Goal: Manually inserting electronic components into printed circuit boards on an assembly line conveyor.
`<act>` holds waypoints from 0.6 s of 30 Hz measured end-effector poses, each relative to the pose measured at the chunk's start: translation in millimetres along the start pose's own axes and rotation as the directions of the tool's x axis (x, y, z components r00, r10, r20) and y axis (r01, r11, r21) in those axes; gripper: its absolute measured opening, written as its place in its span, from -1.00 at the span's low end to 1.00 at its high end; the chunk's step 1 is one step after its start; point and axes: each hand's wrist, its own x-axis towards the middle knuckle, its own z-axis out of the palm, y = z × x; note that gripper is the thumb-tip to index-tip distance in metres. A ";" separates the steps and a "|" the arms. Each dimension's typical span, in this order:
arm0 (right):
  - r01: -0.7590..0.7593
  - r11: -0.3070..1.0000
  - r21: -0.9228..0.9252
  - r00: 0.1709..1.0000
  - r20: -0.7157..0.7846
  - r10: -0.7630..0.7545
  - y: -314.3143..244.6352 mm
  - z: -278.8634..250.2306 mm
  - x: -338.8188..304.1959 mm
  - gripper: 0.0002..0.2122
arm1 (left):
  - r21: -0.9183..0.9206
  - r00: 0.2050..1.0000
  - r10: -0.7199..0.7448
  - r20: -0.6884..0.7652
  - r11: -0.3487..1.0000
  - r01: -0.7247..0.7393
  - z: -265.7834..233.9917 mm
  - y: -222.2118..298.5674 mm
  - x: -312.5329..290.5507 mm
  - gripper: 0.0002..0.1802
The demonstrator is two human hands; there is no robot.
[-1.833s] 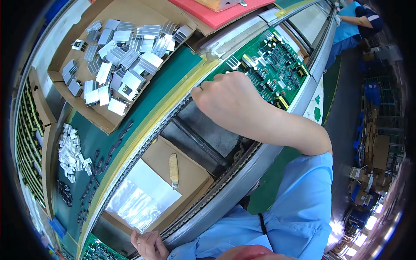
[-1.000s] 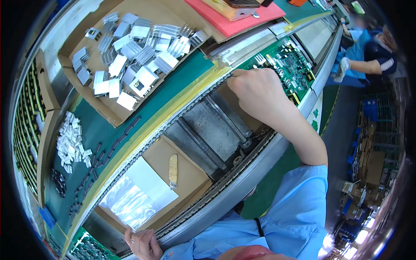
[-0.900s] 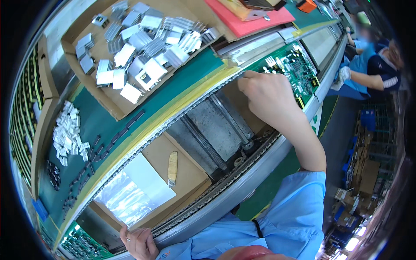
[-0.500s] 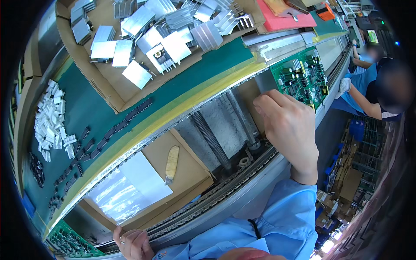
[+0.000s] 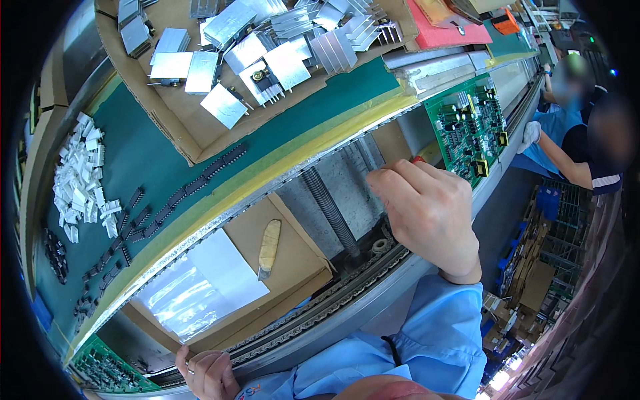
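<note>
My right hand (image 5: 427,217) is closed, knuckles up, over the gap between the conveyor rails. It is just left of and below a green circuit board (image 5: 472,127) populated with components. A small red thing (image 5: 417,159) shows behind the knuckles; whether the hand grips it is hidden. Down at the lower left, my left hand (image 5: 207,373) has its fingers curled at the near rail, beside the corner of a cardboard tray (image 5: 303,247). What those fingers hold, if anything, cannot be made out. Another green board (image 5: 110,367) lies just left of that hand.
The tray holds a clear plastic bag (image 5: 183,303) and a tape-wrapped blade (image 5: 269,247). Across the green bench are a carton (image 5: 177,137) of metal heat sinks, white connectors (image 5: 80,180) and black chips (image 5: 177,199). Co-workers (image 5: 567,133) stand at the right.
My right hand has moved left and down, away from the board, and the red thing has come into sight behind it. The left hand stays put. The view has shifted slightly.
</note>
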 end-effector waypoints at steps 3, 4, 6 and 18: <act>0.016 1.000 -0.004 1.000 0.003 -0.016 1.7 -1.9 0.2 -0.83 | -0.025 1.000 0.017 -0.014 1.000 -0.018 1.4 1.2 2.6 -0.87; 0.013 1.000 -0.007 1.000 0.002 -0.013 1.9 -2.2 -0.6 -0.83 | -0.026 1.000 0.021 -0.015 0.999 -0.022 1.7 1.9 3.5 -0.87; 0.025 1.000 -0.019 1.000 -0.003 -0.025 4.6 -6.1 -0.7 -0.82 | -0.038 0.999 0.030 -0.020 0.999 -0.031 2.3 5.0 9.6 -0.86; 0.133 0.988 0.074 0.985 0.100 -0.140 -62.9 -11.1 -15.5 -0.95 | -0.050 0.902 0.360 -0.240 0.923 -0.382 -21.2 -29.3 -17.1 -0.81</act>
